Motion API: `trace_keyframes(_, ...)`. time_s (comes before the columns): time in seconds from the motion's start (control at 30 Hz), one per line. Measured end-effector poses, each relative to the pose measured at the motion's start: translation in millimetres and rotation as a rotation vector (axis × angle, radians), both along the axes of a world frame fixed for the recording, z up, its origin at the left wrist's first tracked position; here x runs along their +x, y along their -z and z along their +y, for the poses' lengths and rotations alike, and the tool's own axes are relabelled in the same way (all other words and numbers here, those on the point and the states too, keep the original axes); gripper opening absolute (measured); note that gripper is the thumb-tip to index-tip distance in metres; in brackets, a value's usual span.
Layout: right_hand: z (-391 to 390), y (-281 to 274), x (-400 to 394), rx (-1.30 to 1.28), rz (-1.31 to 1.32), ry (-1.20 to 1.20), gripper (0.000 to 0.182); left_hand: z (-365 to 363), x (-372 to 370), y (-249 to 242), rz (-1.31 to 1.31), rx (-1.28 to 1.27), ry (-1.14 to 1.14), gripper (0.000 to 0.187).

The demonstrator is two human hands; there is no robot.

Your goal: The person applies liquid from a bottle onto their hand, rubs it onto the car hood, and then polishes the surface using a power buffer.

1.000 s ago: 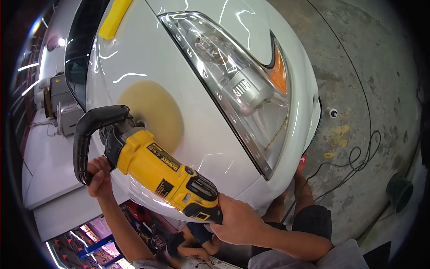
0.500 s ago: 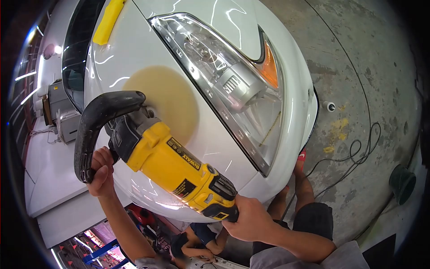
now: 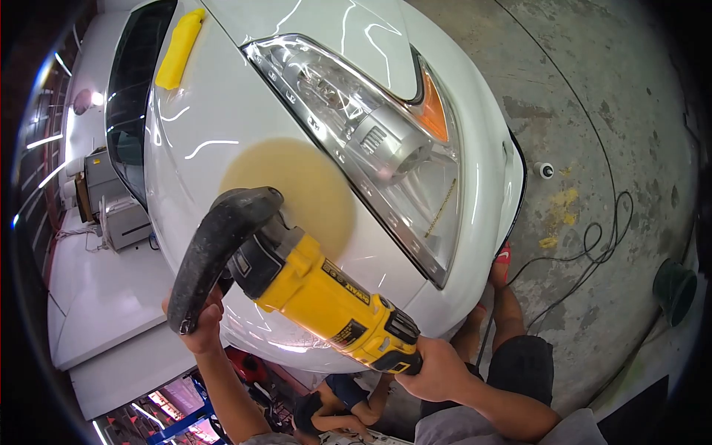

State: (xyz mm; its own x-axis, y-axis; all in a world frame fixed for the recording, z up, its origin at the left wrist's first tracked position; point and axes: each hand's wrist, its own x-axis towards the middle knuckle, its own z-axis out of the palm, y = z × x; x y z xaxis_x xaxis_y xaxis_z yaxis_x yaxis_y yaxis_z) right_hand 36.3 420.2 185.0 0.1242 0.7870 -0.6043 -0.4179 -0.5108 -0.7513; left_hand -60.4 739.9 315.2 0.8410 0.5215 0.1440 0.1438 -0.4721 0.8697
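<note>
A yellow and black polisher (image 3: 334, 304) lies with its round, motion-blurred pad (image 3: 297, 185) on the white car body (image 3: 378, 274), beside the clear headlight (image 3: 371, 133). My left hand (image 3: 202, 319) is wrapped round the black front handle (image 3: 222, 241), which hides part of its fingers. The rear end of the polisher sits in my right hand (image 3: 437, 367), closed round the grip. A folded yellow cloth (image 3: 179, 50) rests on the car further up.
On the concrete floor at the right are a small white bottle (image 3: 544, 170), a looped black cable (image 3: 601, 245) and a dark bucket (image 3: 673, 291). Another person (image 3: 337, 404) is low at the bottom. Grey boxes (image 3: 122, 211) stand at the left.
The polisher and both my hands have moved right and down in the view. The pad has slid over the panel, nearer the lower edge of the headlight.
</note>
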Motion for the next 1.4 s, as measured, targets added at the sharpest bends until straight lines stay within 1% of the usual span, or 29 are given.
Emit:
trace_keyframes(0.07, 2.0, -7.9, -3.6, -0.032, -0.013, -0.016, 0.032, 3.8, -14.0, -3.6, 0.000, -0.014, 0.002, 0.016)
trace_keyframes(0.17, -4.4, -5.6, -5.6, -0.074, -0.052, -0.037, 0.031, -3.7, -33.8, 3.7, 0.103, 0.072, -0.117, 0.026)
trace_keyframes(0.2, -7.1, -4.6, -6.9, -0.083, -0.075, -0.043, 0.031, -6.0, -39.8, 6.4, 0.137, 0.131, -0.133, 0.023)
trace_keyframes(0.23, -14.4, 6.8, -21.4, -0.030, -0.085, 0.051, 0.030, -7.4, -45.6, 8.7, 0.164, 0.222, -0.126, 0.022)
trace_keyframes(0.27, -22.8, 16.6, -29.9, -0.026, -0.088, 0.042, 0.030, -9.8, -48.3, 11.7, 0.190, 0.312, -0.118, 0.021)
trace_keyframes(0.3, -31.3, 25.2, -36.1, -0.039, -0.085, 0.023, 0.030, -27.3, -31.0, 13.6, 0.161, 0.211, -0.179, 0.025)
trace_keyframes(0.33, -37.4, 29.5, -38.7, -0.053, -0.084, 0.003, 0.030, -38.9, -21.5, 11.7, 0.127, 0.088, -0.181, 0.027)
trace_keyframes(0.37, -41.3, 30.1, -37.7, -0.028, -0.087, 0.045, 0.028, -45.5, -19.4, 15.3, 0.116, 0.138, -0.128, 0.027)
trace_keyframes(0.43, -49.2, 26.1, -32.8, -0.012, -0.062, 0.042, 0.027, -57.4, -24.1, 25.4, 0.064, 0.207, -0.045, 0.030)
trace_keyframes(0.47, -52.9, 26.4, -30.2, 0.004, -0.027, 0.051, 0.027, -63.1, -33.6, 33.8, 0.054, 0.203, -0.084, 0.030)
trace_keyframes(0.53, -70.2, 36.6, -38.5, 0.008, -0.064, 0.046, 0.024, -77.8, -37.7, 36.8, -0.028, 0.048, -0.022, 0.029)
trace_keyframes(0.6, -84.4, 43.0, -44.1, -0.042, -0.080, -0.048, 0.021, -86.9, -54.0, 47.2, -0.117, -0.029, 0.020, 0.025)
trace_keyframes(0.67, -91.1, 43.7, -45.9, -0.066, -0.041, -0.066, 0.020, -100.5, -66.9, 48.3, -0.067, -0.001, 0.050, 0.020)
trace_keyframes(0.73, -109.1, 54.2, -54.2, -0.119, 0.010, -0.128, 0.021, -115.7, -82.5, 55.5, -0.075, 0.002, 0.046, 0.019)
trace_keyframes(0.8, -113.4, 54.8, -52.0, -0.109, -0.018, -0.178, 0.022, -127.9, -87.9, 55.7, -0.066, 0.021, 0.035, 0.018)
trace_keyframes(0.87, -112.8, 46.2, -43.9, -0.072, -0.020, -0.156, 0.024, -134.1, -92.1, 55.2, -0.063, 0.022, -0.004, 0.018)
trace_keyframes(0.93, -102.9, 35.2, -31.7, -0.119, -0.070, -0.213, 0.027, -134.4, -92.6, 56.5, -0.050, 0.022, 0.008, 0.019)
trace_keyframes(1.0, -97.8, 30.8, -24.6, -0.091, -0.097, -0.048, 0.027, -124.1, -83.1, 57.9, -0.096, 0.038, -0.033, 0.018)
trace_keyframes(1.03, -98.8, 33.5, -17.7, -0.205, -0.203, -0.154, 0.029, -112.7, -74.9, 56.9, -0.087, 0.047, -0.002, 0.018)
trace_keyframes(1.07, -91.9, 31.1, -7.2, -0.201, -0.238, -0.181, 0.029, -100.9, -66.5, 54.5, -0.080, 0.059, 0.026, 0.019)
trace_keyframes(1.13, -71.2, 21.3, 15.7, -0.131, -0.221, -0.053, 0.031, -78.3, -46.5, 47.5, -0.124, -0.013, -0.019, 0.022)
trace_keyframes(1.17, -60.7, 10.4, 24.0, -0.207, -0.241, -0.044, 0.031, -72.4, -42.5, 45.7, -0.087, 0.032, -0.063, 0.025)
trace_keyframes(1.2, -56.6, 4.0, 27.9, -0.199, -0.279, -0.075, 0.031, -73.2, -40.5, 46.8, -0.105, 0.021, -0.124, 0.026)
trace_keyframes(1.27, -54.8, -1.0, 34.4, -0.382, -0.253, -0.165, 0.030, -77.3, -55.3, 44.5, -0.153, -0.014, -0.196, 0.025)
trace_keyframes(1.3, -63.6, 7.6, 36.4, -0.280, -0.343, -0.304, 0.032, -83.0, -67.6, 44.5, -0.180, -0.005, -0.215, 0.024)
trace_keyframes(1.33, -67.2, 9.6, 30.2, -0.234, -0.354, -0.299, 0.033, -91.7, -83.2, 45.6, -0.203, 0.005, -0.229, 0.024)
trace_keyframes(1.37, -66.8, 6.1, 20.8, -0.174, -0.419, -0.287, 0.035, -103.4, -99.9, 46.5, -0.190, 0.030, -0.260, 0.023)
trace_keyframes(1.4, -76.9, 13.1, 18.6, -0.166, -0.445, -0.299, 0.035, -115.1, -113.8, 46.8, -0.170, 0.051, -0.282, 0.023)
